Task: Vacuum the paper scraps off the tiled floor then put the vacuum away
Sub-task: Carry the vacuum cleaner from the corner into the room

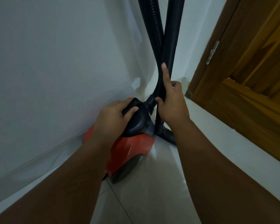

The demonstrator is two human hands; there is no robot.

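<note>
A red canister vacuum [129,149] stands on the pale tiled floor [152,191] in a corner, close against the white wall. My left hand [113,117] grips the black handle [136,120] on top of its body. My right hand [171,101] is wrapped around the black ribbed hose [155,38] just above where it joins the body, index finger stretched up along it. A smooth black wand tube [173,29] stands upright beside the hose, ending in a floor nozzle [168,135] behind the vacuum. No paper scraps are in view.
White walls [55,62] close the corner on the left and behind. A brown wooden door [249,70] with a metal hinge [212,52] stands at the right. A low white ledge runs along the right side of the floor.
</note>
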